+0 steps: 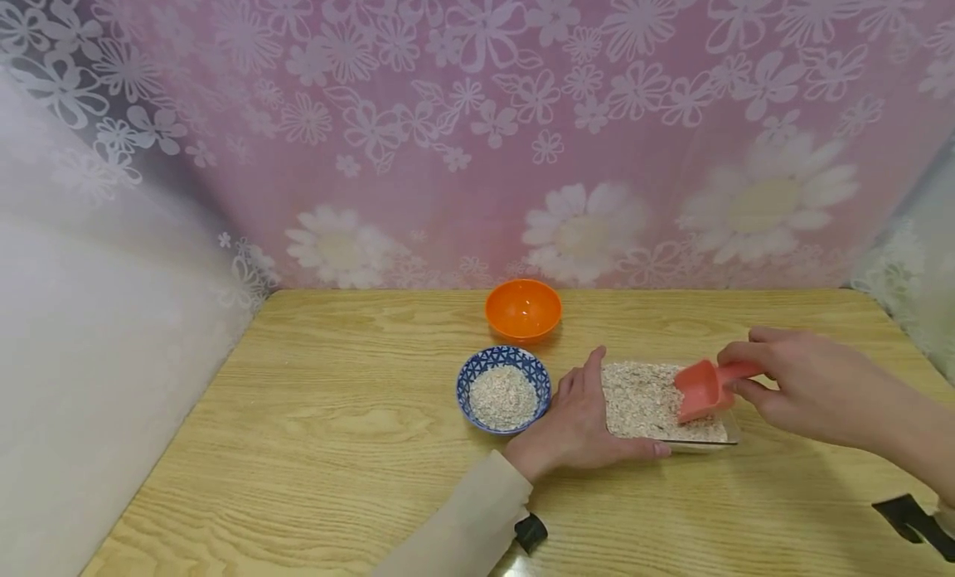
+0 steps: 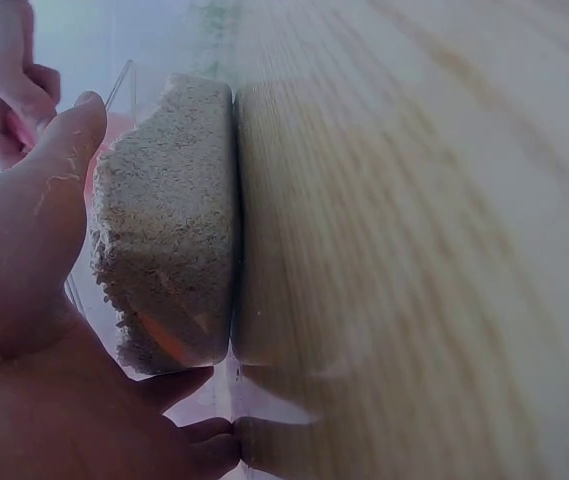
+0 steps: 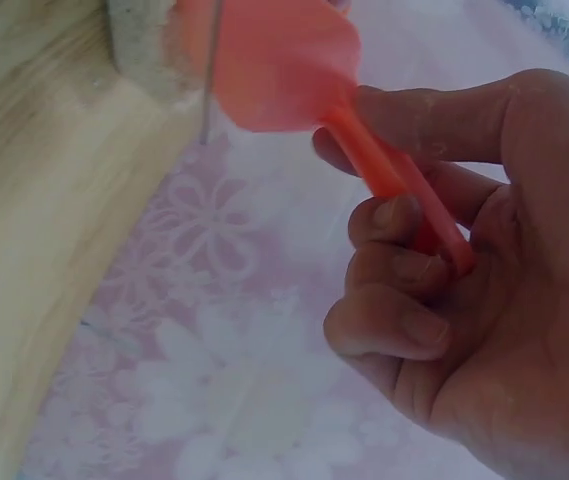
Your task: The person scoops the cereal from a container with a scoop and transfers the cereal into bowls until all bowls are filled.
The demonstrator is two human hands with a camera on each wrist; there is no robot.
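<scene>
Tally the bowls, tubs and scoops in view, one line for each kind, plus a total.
Bowls: 2 (orange bowl, blue-and-white bowl)
Tubs: 1 (clear tub)
Scoops: 1 (pink scoop)
Total: 4

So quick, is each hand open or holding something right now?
Left hand: open, resting against the clear tub.
Right hand: closed, holding the scoop by its handle.

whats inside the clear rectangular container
Oat flakes lie in the container, with a pink scoop over its right end in the head view. Flakes beneath the scoop and the container's floor are covered.
</scene>
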